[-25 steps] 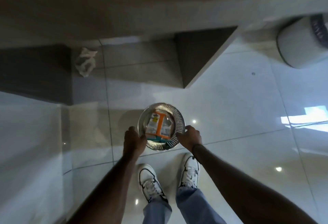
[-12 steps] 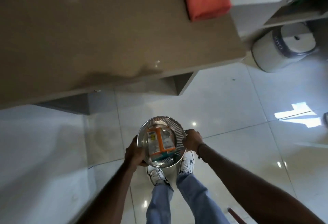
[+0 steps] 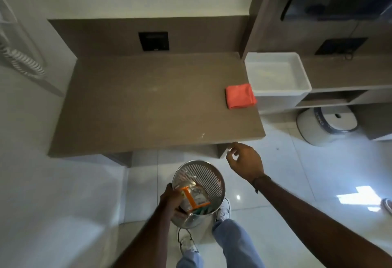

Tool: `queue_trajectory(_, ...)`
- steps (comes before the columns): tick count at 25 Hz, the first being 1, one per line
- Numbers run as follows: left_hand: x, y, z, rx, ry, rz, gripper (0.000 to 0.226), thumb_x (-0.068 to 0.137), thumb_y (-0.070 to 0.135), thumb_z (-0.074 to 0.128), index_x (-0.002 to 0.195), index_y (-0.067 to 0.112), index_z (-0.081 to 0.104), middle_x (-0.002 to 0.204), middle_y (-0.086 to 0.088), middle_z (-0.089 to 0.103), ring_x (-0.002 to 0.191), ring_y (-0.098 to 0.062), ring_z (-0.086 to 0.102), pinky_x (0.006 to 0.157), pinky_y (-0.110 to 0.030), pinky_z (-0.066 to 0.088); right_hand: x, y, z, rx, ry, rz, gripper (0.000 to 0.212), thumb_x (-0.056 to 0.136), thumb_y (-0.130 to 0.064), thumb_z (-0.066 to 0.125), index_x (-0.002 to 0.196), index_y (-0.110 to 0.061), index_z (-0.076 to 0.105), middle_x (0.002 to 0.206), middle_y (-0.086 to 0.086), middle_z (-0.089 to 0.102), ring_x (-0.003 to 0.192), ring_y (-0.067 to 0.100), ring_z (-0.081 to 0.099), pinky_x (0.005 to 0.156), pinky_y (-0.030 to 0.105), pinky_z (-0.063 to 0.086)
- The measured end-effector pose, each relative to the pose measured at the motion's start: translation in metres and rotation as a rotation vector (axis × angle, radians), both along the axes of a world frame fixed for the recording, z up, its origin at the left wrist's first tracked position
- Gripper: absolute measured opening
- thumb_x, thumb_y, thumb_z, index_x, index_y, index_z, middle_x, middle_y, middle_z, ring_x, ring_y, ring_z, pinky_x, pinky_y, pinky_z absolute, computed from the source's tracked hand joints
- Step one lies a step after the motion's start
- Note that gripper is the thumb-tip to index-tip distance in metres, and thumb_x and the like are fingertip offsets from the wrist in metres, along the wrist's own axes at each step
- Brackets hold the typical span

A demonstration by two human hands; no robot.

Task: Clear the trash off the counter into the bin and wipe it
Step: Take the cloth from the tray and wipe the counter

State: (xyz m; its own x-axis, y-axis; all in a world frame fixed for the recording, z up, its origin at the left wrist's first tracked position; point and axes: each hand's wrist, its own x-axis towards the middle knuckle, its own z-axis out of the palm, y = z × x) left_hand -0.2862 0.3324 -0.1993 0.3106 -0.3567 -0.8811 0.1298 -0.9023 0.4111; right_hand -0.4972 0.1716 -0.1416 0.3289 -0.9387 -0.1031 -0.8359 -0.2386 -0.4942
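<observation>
My left hand grips the rim of the bin, fingers curled over its near-left edge, thumb side hidden behind the metal. The bin hangs from that one hand, tilted, its mouth turned up toward me. It is a round metal basket with slotted walls. Inside lies an orange and white carton, leaning on its side, with something teal under its lower end; I cannot tell what that is.

My right hand is free of the bin, raised beside it and a little farther forward, just below the front edge of the counter. Fingers loosely curled, half open, holding nothing. A dark band sits on that wrist.

Below the bin: my two white shoes and blue jeans on the glossy white tile floor.

The counter is brown. A folded red cloth lies flat near its right edge, well apart from both hands. Just beside the cloth, to the right, stands a white tray, which overhangs a lower shelf. A black plate is set into the back panel above the counter. A white round appliance stands on the floor under the shelf at right. A coiled white cord hangs on the wall at far left.
</observation>
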Motion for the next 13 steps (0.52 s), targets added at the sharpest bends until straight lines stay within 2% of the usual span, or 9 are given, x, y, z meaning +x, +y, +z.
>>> queue_trajectory(2,-0.002,-0.005,-0.003,0.029,0.025,0.048,0.055,0.095,0.035,0.069,0.142,0.02,0.046,0.141,-0.026,0.057,0.104,-0.053,0.07,0.071,-0.067,0.064,0.001,-0.036,0.008,-0.229,0.038,0.088,0.039,0.081,-0.035,0.059,0.114,-0.018,0.068,0.101,-0.001,0.075,0.095,0.023,0.069,0.081,0.035,0.055)
queue_trajectory(4,-0.005,-0.013,-0.014,0.058,0.019,0.062,0.063,0.093,0.034,0.071,0.147,0.021,0.041,0.145,-0.026,0.054,0.109,-0.054,0.069,0.075,-0.067,0.064,0.006,-0.087,0.014,-0.356,0.219,0.218,0.057,0.08,-0.037,0.055,0.132,-0.013,0.058,0.125,0.009,0.068,0.117,0.033,0.062,0.102,0.045,0.047)
queue_trajectory(6,-0.007,-0.022,-0.023,0.077,-0.033,0.052,0.062,0.095,0.036,0.068,0.149,0.02,0.041,0.145,-0.024,0.056,0.118,-0.051,0.065,0.085,-0.065,0.063,0.017,-0.139,0.021,-0.333,0.431,0.304,0.078,0.08,-0.04,0.058,0.15,-0.011,0.038,0.151,0.015,0.046,0.14,0.04,0.04,0.118,0.057,0.028)
queue_trajectory(8,-0.006,-0.028,-0.033,0.099,-0.081,0.063,0.056,0.097,0.035,0.064,0.146,0.018,0.045,0.143,-0.024,0.058,0.121,-0.049,0.064,0.089,-0.064,0.062,0.029,-0.187,0.021,-0.204,0.571,0.345,0.099,0.077,-0.044,0.068,0.157,-0.011,0.019,0.162,0.015,0.026,0.149,0.042,0.021,0.121,0.06,0.016)
queue_trajectory(10,-0.005,-0.035,-0.038,0.109,-0.097,0.085,0.047,0.099,0.032,0.06,0.142,0.017,0.048,0.141,-0.024,0.059,0.119,-0.049,0.066,0.089,-0.063,0.062,0.038,-0.219,0.015,-0.081,0.647,0.399,0.105,0.074,-0.043,0.072,0.157,-0.014,0.016,0.162,0.013,0.024,0.147,0.043,0.022,0.119,0.057,0.024)
queue_trajectory(13,-0.002,-0.042,-0.04,0.115,-0.132,0.096,0.038,0.101,0.028,0.051,0.138,0.019,0.05,0.137,-0.026,0.061,0.116,-0.048,0.067,0.091,-0.062,0.062,0.043,-0.24,0.01,-0.077,0.593,0.406,0.089,0.073,-0.033,0.07,0.151,-0.015,0.031,0.149,0.011,0.044,0.129,0.042,0.043,0.101,0.049,0.047)
